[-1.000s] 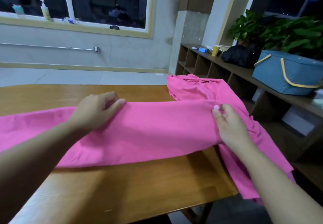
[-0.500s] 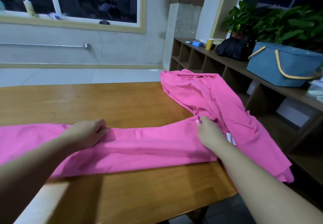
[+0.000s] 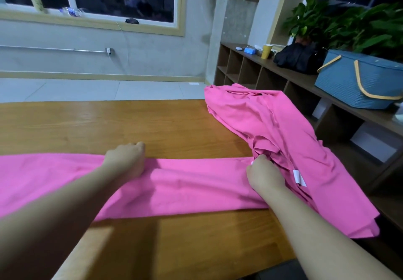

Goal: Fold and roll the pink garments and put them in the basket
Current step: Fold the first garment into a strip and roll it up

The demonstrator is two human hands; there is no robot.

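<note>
Long pink cloth garment (image 3: 192,189), folded into a flat band, lies across the near part of the wooden table (image 3: 135,124). It runs from the left frame edge, under both hands, to the right table edge. Surface mostly smooth, with a shallow lengthwise crease between the hands. A small white tag (image 3: 299,177) shows just right of the right hand.

Left hand (image 3: 127,159): sits on the far edge of the band, knuckles up, fingers curled under and bunching the fabric edge against the table. It grips the garment; fingertips are hidden beneath the hand.

Right hand (image 3: 265,176): on the band's right end, fingers curled and pinching a gathered fold where the band meets the second cloth. Fabric puckers just beyond its fingertips.

Second crumpled pink garment (image 3: 272,122): heaped beyond and to the right of the right hand, touching the band there, spreading to the far right corner of the table and hanging over the right edge below the hand.

Blue woven basket with yellow handles (image 3: 357,83): well apart from both hands, far right, on top of a dark wooden cubby shelf (image 3: 246,70). A black bag (image 3: 298,58) sits just left of it, with green leafy plants (image 3: 349,26) behind.
</note>
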